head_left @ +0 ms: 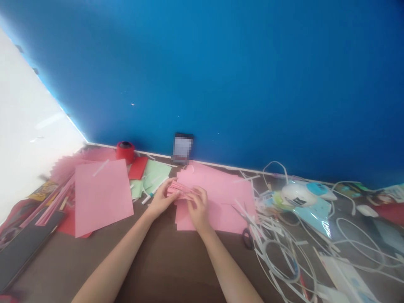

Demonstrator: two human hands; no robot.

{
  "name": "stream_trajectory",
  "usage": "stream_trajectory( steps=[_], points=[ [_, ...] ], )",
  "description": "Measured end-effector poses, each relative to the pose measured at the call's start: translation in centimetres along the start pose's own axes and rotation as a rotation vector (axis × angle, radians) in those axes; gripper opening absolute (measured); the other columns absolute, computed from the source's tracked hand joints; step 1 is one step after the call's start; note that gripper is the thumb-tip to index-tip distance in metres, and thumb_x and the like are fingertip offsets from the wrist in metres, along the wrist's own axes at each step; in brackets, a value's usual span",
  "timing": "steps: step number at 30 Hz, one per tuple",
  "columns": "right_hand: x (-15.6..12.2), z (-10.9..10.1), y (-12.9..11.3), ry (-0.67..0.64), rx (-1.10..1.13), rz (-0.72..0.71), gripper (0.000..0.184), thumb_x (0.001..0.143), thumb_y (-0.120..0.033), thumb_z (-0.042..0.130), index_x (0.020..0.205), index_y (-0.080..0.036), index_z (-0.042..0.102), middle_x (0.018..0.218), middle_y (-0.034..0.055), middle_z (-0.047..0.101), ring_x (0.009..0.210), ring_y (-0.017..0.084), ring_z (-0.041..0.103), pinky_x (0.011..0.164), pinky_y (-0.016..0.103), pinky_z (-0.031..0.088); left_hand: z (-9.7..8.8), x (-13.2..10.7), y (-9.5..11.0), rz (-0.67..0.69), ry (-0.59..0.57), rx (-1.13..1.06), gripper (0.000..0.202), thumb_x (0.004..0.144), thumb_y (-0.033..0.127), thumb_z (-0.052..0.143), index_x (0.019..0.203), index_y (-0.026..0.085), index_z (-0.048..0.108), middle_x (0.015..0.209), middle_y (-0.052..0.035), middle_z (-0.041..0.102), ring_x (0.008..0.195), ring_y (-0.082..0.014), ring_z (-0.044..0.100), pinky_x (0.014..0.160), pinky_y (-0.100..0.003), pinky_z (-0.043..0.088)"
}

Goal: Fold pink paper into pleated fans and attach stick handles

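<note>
Between my two hands is a narrow strip of pleated pink paper point(182, 189), its folds pressed close together. My left hand point(162, 198) grips its left end, thumb and fingers around the edge. At the right end, my right hand point(198, 206) pinches the folds with bent fingers. Both hands are just above a stack of pink paper sheets point(224, 189) on the dark table. Scissors point(247, 237) with dark handles lie at the stack's right edge. Left of my left hand are a green-capped marker point(147, 198) and pale green paper point(158, 172).
A pink sheet point(102, 198) and folded pink fans point(67, 164) lie at the left, near a red tape roll point(125, 152). A phone-like device point(182, 148) leans against the blue wall point(221, 75). White cables and paper strips point(277, 244) tangle at the right.
</note>
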State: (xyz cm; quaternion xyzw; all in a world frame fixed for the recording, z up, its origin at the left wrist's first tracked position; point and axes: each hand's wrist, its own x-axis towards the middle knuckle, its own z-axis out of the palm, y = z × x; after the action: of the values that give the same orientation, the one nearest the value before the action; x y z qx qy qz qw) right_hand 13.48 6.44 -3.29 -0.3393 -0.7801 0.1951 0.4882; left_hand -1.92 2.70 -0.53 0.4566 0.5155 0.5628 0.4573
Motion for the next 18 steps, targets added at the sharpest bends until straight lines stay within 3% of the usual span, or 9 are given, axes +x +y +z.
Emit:
stream_trajectory(
  steps=[4, 8, 14, 18],
  points=[
    [0.0, -0.1, -0.1, -0.044, 0.022, 0.001, 0.019, 0.081, -0.010, 0.047, 0.088, -0.021, 0.061, 0.111, 0.0102, 0.048, 0.109, 0.022, 0.050, 0.089, 0.041, 0.048, 0.0, 0.0, -0.1, 0.020, 0.053, 0.017, 0.043, 0.073, 0.033, 0.062, 0.113, 0.021, 0.053, 0.110, -0.0073, 0.056, 0.097, -0.0218, 0.055, 0.081, -0.031, 0.046],
    [0.0, 0.0, -0.1, -0.063, 0.035, -0.006, 0.022, 0.081, -0.009, 0.045, 0.089, -0.021, 0.062, 0.113, 0.0100, 0.050, 0.112, 0.022, 0.048, 0.092, 0.042, 0.045, -0.3, 0.0, 0.3, 0.003, 0.039, -0.014, 0.053, 0.071, 0.030, 0.064, 0.121, 0.024, 0.048, 0.117, -0.0064, 0.054, 0.101, -0.0225, 0.054, 0.085, -0.032, 0.043],
    [-0.2, 0.2, -0.1, -0.063, 0.028, 0.005, 0.024, 0.079, -0.015, 0.053, 0.099, -0.023, 0.064, 0.119, 0.0098, 0.047, 0.114, 0.023, 0.048, 0.092, 0.039, 0.047, -0.8, 0.0, 0.4, -0.042, -0.037, -0.021, 0.049, 0.068, 0.028, 0.067, 0.114, 0.021, 0.053, 0.113, -0.0073, 0.056, 0.101, -0.0238, 0.054, 0.080, -0.031, 0.045],
    [-0.1, 0.0, -0.3, 0.047, -0.026, -0.019, 0.025, 0.081, -0.014, 0.052, 0.095, -0.026, 0.068, 0.116, 0.0085, 0.047, 0.111, 0.023, 0.050, 0.089, 0.039, 0.049, 0.3, 0.0, -0.5, -0.098, 0.042, -0.254, 0.056, 0.062, 0.024, 0.073, 0.114, 0.020, 0.052, 0.108, -0.0083, 0.059, 0.090, -0.0208, 0.058, 0.075, -0.030, 0.047]
  ],
)
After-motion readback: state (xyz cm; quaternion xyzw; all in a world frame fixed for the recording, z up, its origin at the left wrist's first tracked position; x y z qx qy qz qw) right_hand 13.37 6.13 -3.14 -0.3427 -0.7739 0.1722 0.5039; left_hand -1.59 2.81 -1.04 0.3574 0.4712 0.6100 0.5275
